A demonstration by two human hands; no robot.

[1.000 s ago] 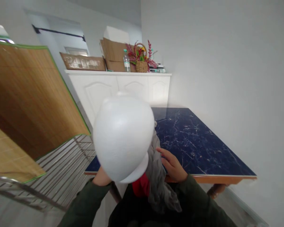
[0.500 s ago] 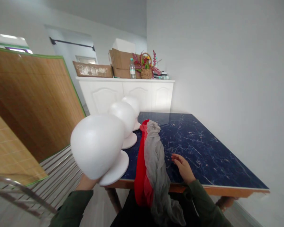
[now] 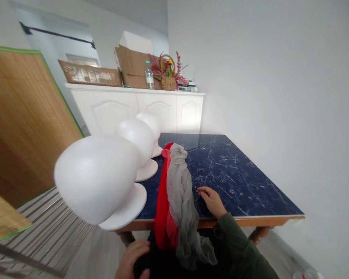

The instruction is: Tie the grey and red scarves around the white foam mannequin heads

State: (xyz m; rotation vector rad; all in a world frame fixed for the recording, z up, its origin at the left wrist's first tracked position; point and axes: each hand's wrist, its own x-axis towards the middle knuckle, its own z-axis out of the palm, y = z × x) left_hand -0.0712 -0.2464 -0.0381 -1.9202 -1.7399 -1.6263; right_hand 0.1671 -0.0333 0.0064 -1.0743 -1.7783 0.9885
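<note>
My right hand [image 3: 211,201] rests at the table's near edge, just right of a long grey scarf [image 3: 182,190]. Its fingers are loosely bent, with nothing in them. Beside the grey scarf lie a bright red scarf [image 3: 161,205] and a pinkish-red one [image 3: 172,228]; all hang over the front edge towards my lap. Low in the view, my left hand [image 3: 133,257] is near my dark-clothed lap, slightly blurred, thumb apart from the fingers and holding nothing. Three white foam mannequin heads stand in a row on the left, the nearest head [image 3: 95,176] being the largest in view.
The scarves and heads are on a dark blue marbled table [image 3: 235,174]. A white cabinet [image 3: 113,104] behind it carries cardboard boxes [image 3: 136,64], a water bottle [image 3: 149,75] and a flower basket [image 3: 168,83]. A metal rack [image 3: 55,228] and bamboo mat [image 3: 20,120] are at left.
My left hand has left the nearest foam head's underside and moved right, down to my lap. My right hand stays by the grey scarf. The whole view has shifted, moving the scene leftward.
</note>
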